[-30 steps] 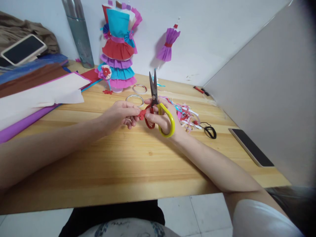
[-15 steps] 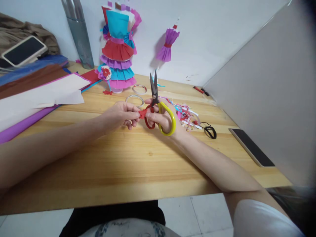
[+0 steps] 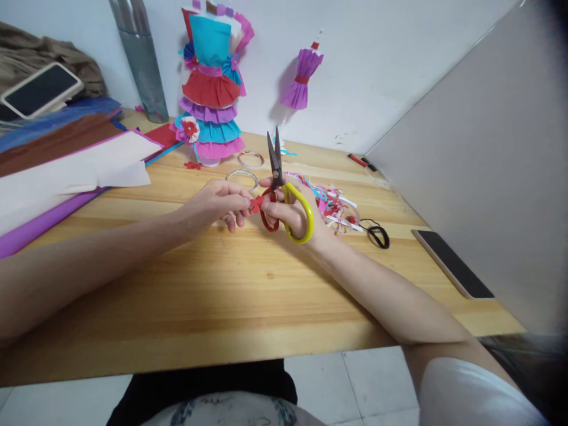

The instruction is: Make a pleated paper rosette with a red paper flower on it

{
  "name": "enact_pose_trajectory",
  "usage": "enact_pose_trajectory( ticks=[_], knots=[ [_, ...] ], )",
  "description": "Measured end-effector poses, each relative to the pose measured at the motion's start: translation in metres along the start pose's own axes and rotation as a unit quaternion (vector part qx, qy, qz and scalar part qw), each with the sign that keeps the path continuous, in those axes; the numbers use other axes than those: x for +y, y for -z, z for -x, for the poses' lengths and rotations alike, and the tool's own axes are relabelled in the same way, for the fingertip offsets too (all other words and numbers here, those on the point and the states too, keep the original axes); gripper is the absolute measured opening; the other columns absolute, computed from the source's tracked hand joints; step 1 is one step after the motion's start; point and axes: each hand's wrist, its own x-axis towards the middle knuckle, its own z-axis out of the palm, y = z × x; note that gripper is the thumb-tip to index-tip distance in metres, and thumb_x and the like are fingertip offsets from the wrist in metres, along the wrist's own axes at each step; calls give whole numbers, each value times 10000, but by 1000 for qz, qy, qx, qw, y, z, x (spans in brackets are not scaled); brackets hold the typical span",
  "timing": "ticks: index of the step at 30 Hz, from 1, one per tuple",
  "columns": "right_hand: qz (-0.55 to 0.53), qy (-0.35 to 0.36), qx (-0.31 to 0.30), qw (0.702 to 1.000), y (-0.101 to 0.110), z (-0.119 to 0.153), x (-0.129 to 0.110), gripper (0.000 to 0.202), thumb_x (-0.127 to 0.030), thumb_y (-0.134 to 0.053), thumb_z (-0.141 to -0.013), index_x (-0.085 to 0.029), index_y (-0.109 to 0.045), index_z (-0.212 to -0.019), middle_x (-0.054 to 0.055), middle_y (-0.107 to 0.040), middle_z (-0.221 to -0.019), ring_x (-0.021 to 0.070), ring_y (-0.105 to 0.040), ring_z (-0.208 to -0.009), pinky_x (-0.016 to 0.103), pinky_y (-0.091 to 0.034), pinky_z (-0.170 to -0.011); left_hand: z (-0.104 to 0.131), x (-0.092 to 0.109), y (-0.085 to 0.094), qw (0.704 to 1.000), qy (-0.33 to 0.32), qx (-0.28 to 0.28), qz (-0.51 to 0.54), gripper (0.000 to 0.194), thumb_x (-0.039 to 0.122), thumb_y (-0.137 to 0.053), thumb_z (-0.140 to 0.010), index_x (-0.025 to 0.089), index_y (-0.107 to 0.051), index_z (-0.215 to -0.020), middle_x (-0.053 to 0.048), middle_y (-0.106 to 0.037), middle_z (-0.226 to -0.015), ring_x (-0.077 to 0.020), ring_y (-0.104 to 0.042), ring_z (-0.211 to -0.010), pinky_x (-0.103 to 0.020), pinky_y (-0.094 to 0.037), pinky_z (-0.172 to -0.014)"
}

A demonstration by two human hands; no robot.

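Note:
Over the middle of the wooden table (image 3: 213,307), a small red paper cutout (image 3: 256,204) is stretched between both hands. My left hand (image 3: 224,202) pinches its left side between thumb and finger. The right edge is gripped by the thumb and fingertips of my right hand (image 3: 290,207). That same hand also holds scissors (image 3: 276,171), their red and yellow handles round the fingers. The blades point up and away from me and stand slightly apart. Another red paper flower (image 3: 192,165) lies beyond my left hand, beside the ruffled paper dress (image 3: 213,89).
Two tape rolls (image 3: 242,179) lie just behind my hands, and paper scraps (image 3: 332,204) are piled to the right. Paper sheets (image 3: 80,154), a bottle (image 3: 144,71) and a phone (image 3: 42,89) occupy the left. A second phone (image 3: 452,263) lies right, by the partition (image 3: 479,148).
Both hands stay almost in place on the red paper cutout. Its shape between the fingertips has shifted slightly, and the scissors have tilted a little to the left.

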Motion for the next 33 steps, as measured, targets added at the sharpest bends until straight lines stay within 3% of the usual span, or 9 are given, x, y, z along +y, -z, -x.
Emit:
enact_pose_trajectory(
  ticks=[6,16,22,33],
  knots=[
    [6,-6,-13,1000,-2,1,-3,385,-294,-708,-662,-208,-523,-988,-109,-529,-528,75,-439,-370,233,-348,-403,2,4,-5,996,-20,32,-82,148,177,-651,-773,151,-626,-630,14,-579,-507,-74,-521,-461,-165,-422,-452],
    [-50,37,-11,998,4,1,8,376,-282,-688,-724,-171,-533,-1048,-90,-526,-494,98,-473,-391,235,-358,-416,-1,-3,-2,998,-22,46,-28,134,170,-614,-776,145,-617,-644,8,-617,-536,-63,-531,-466,-151,-422,-460],
    [-40,20,-8,999,0,2,5,450,-352,-752,-675,-192,-530,-1032,-71,-561,-604,87,-479,-413,247,-366,-418,0,-2,-4,998,-25,47,-34,131,167,-619,-755,145,-613,-626,16,-594,-515,-54,-508,-445,-144,-407,-445],
    [5,7,9,1000,-5,4,-2,365,-254,-700,-656,-212,-532,-978,-92,-517,-570,77,-426,-398,246,-357,-398,4,2,-9,998,-21,32,-58,156,175,-606,-761,151,-618,-608,5,-578,-526,-84,-529,-490,-174,-416,-459]
  ],
)
